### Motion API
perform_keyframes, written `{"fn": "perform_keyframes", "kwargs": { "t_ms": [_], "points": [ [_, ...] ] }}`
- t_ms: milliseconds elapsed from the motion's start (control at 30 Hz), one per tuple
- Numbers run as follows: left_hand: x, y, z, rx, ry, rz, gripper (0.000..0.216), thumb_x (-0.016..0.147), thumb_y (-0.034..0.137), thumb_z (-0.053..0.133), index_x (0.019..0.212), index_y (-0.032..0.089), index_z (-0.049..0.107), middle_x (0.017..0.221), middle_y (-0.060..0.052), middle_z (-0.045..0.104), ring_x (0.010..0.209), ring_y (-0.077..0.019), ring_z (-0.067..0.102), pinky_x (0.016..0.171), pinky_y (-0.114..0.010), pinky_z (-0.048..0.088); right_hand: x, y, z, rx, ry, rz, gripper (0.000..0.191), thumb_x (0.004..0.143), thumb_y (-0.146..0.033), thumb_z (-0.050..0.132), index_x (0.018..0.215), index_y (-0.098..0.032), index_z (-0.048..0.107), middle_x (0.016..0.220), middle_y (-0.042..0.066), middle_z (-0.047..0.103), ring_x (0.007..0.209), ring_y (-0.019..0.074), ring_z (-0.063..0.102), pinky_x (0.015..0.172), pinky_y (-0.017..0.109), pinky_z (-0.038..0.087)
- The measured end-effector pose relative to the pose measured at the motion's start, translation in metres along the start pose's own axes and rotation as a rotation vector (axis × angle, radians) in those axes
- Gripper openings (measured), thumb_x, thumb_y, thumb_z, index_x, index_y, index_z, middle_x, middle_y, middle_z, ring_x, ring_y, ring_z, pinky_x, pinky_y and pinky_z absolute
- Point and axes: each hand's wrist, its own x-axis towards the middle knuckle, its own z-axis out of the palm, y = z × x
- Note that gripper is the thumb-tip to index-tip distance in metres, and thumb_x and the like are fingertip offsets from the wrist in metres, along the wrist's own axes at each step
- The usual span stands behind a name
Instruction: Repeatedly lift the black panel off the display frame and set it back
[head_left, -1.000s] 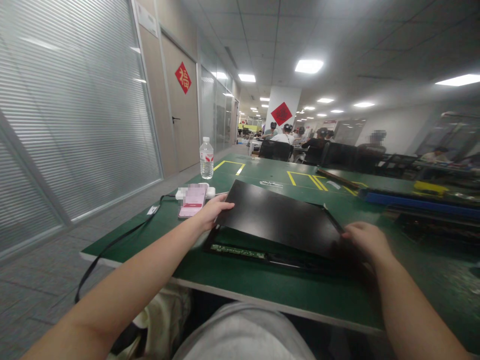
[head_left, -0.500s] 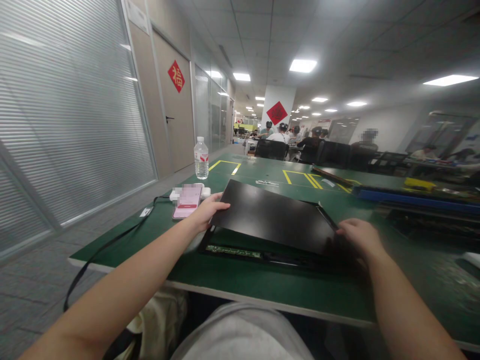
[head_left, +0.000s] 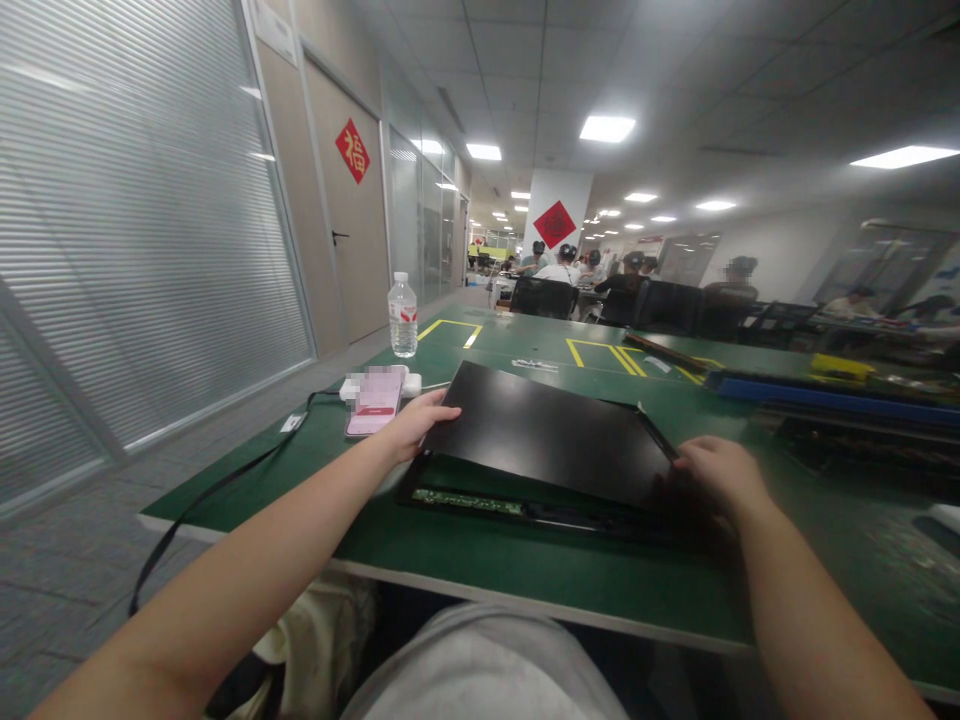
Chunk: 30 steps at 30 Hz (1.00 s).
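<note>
A glossy black flat display panel [head_left: 540, 425] lies slanted over a thin black frame [head_left: 660, 440] on the green table. My left hand [head_left: 420, 420] is closed on the panel's left end, thumb on top and fingers beneath. My right hand [head_left: 716, 475] is closed at the right side, where the frame's edge runs into the fingers. Whether it also grips the panel, I cannot tell. Below the panel's raised near edge shows a green circuit board strip [head_left: 469, 502] along the frame's near side. The panel hides most of the frame's inside.
Left of the panel lie a phone [head_left: 375, 405] and a white object with a black cable. A water bottle [head_left: 403, 315] stands behind them. Long dark parts and a blue strip [head_left: 825, 390] lie at the right. Yellow tape [head_left: 607, 357] marks the green table [head_left: 525, 580]. People sit beyond.
The panel's far left corner has shifted very slightly to the right. Both hands keep nearly the same place and hold.
</note>
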Motion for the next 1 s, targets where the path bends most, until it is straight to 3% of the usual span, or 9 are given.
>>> {"fn": "perform_keyframes", "kwargs": {
  "t_ms": [333,600,767,1000],
  "points": [
    [-0.003,0.001,0.008,0.017,0.115,-0.008,0.048,0.062,0.005,0.078,0.108,0.013,0.069,0.082,-0.006,0.077,0.065,-0.0192,0.072,0.065,-0.03,0.057,0.001,-0.002,-0.001,-0.007,-0.027,0.018,0.022,0.073,-0.032,0.059,0.084,-0.02,0.074,0.08,0.008,0.078,0.069,0.0236,0.068,0.063,0.034,0.047],
    [-0.003,0.001,0.005,0.108,0.149,0.017,0.049,0.058,0.011,0.084,0.105,0.015,0.068,0.079,-0.005,0.076,0.069,-0.0218,0.072,0.068,-0.033,0.056,0.002,0.001,-0.001,0.021,-0.028,0.02,0.022,0.073,-0.034,0.059,0.081,-0.02,0.074,0.082,0.009,0.078,0.068,0.0245,0.069,0.062,0.035,0.048],
    [-0.002,-0.001,0.0,0.247,0.151,0.115,0.043,0.056,0.017,0.086,0.098,0.016,0.075,0.089,-0.006,0.078,0.082,-0.0251,0.072,0.074,-0.034,0.055,0.009,0.007,0.001,0.026,-0.025,0.005,0.023,0.073,-0.036,0.059,0.081,-0.021,0.074,0.081,0.008,0.078,0.066,0.0245,0.068,0.059,0.035,0.047],
    [0.001,-0.004,-0.007,0.479,0.223,0.078,0.037,0.055,0.018,0.084,0.092,0.016,0.077,0.078,-0.006,0.077,0.071,-0.0245,0.07,0.062,-0.031,0.052,0.007,0.005,0.001,0.037,-0.015,0.01,0.021,0.073,-0.035,0.06,0.08,-0.021,0.073,0.081,0.009,0.078,0.067,0.0245,0.069,0.062,0.035,0.047]
  ]
}}
